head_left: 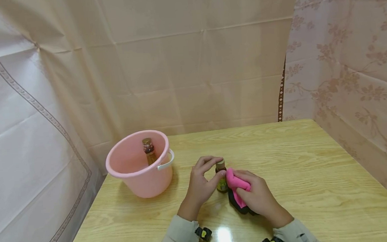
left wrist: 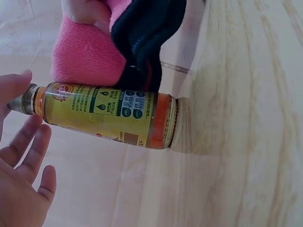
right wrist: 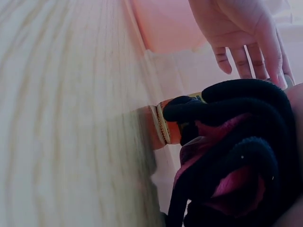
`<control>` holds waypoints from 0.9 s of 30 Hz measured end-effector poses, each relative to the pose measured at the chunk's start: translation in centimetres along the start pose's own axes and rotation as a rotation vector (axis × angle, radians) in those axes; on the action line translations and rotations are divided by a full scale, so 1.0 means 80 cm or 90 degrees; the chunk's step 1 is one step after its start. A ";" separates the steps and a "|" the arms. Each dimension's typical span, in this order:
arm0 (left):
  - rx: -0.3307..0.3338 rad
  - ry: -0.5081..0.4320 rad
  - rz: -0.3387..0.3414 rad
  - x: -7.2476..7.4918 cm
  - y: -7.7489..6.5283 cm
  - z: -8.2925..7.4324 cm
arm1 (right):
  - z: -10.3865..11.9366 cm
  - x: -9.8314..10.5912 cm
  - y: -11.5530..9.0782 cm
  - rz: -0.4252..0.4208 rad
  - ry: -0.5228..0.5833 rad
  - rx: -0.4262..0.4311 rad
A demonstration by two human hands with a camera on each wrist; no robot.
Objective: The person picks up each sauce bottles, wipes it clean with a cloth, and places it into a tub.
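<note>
A small glass bottle (head_left: 222,187) with a gold cap and a yellow-green label stands upright on the wooden table. My left hand (head_left: 199,183) holds it at the cap and neck, thumb on one side and fingers on the other; the lower fingers are spread loose in the left wrist view. My right hand (head_left: 258,194) grips a bunched cloth (left wrist: 90,52), pink on one face and black on the other. That cloth presses against the side of the bottle's label. In the right wrist view the folded cloth (right wrist: 246,123) hides most of the bottle.
On the table's left stands a pink bucket (head_left: 150,184) with a white handle (head_left: 166,165). Inside it leans another brown bottle (head_left: 149,152) with a gold cap. Beige curtains (head_left: 189,61) hang behind the table (head_left: 318,172) and on both sides.
</note>
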State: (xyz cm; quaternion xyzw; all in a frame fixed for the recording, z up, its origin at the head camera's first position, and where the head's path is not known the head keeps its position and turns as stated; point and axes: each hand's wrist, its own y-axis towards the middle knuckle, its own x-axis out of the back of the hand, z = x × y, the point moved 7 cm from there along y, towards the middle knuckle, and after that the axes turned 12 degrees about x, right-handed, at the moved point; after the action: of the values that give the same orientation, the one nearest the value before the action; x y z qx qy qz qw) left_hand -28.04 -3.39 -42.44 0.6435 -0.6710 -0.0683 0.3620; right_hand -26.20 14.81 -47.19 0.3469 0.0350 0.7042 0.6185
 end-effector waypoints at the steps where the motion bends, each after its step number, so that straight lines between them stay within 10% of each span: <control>1: -0.001 -0.002 0.000 0.000 0.000 0.000 | -0.001 0.000 0.000 0.004 -0.001 -0.006; 27: 0.009 0.020 -0.010 0.004 0.002 0.000 | 0.008 0.000 0.000 -0.013 -0.034 0.061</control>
State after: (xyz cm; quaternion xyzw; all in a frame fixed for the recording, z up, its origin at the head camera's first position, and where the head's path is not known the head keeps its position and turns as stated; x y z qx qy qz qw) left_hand -28.15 -3.64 -42.24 0.6522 -0.6606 -0.0559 0.3675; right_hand -25.85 14.57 -46.71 0.3942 0.0560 0.6858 0.6093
